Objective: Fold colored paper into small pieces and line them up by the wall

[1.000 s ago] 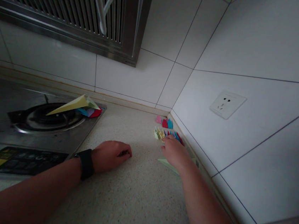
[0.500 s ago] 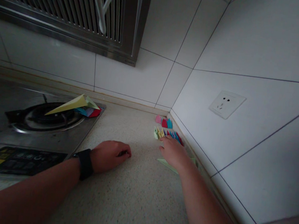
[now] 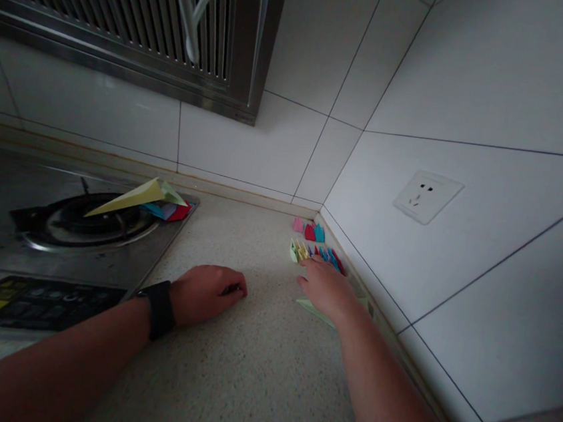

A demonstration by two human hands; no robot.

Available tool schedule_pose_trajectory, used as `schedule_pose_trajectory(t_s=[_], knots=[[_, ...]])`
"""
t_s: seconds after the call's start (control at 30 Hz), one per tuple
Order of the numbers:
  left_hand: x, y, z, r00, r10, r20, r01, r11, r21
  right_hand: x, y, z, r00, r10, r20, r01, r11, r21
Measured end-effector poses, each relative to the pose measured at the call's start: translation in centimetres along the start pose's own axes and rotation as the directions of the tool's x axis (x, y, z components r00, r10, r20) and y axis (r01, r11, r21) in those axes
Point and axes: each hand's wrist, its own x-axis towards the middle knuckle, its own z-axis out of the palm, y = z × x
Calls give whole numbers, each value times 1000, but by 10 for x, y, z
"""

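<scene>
My right hand [image 3: 326,286] reaches over the countertop towards a row of small, pointed folded-paper pieces. Its fingertips are at the yellow pieces [image 3: 302,250], with the thumb spread away from the index finger. Part of the row, with blue and red pieces [image 3: 334,258], shows just beyond the knuckles. Beneath the right hand and wrist lies a pale green folded paper [image 3: 315,310], partly covered. My left hand [image 3: 210,292] rests on the counter with its fingers curled in and nothing visible in them. A dark watch band [image 3: 160,309] is around that wrist.
Behind the row sit small pink [image 3: 298,225], red [image 3: 311,232] and blue [image 3: 319,232] folded papers. A yellow paper plane [image 3: 135,197] and other coloured papers lie over the gas burner [image 3: 93,225]. A range hood [image 3: 128,40] hangs above; a tiled wall with a socket [image 3: 428,197] bounds the right.
My right hand has shifted very slightly at the thumb and fingers. The left hand and the papers look the same.
</scene>
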Motion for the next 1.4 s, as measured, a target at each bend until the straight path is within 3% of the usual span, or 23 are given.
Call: schedule_pose_trajectory(t_s=[0.53,0.97,1.4], knots=[[1,0,0,1000,-3,15,3,1000,1,0,-8,3,998,69,16,-69,998,-5],[0,-1,1,1000,-2,13,2,1000,-1,-1,-7,5,998,53,-36,-54,998,-31],[0,-1,1,1000,16,4,-16,1000,4,-6,-11,-4,997,70,-19,-70,998,-2]])
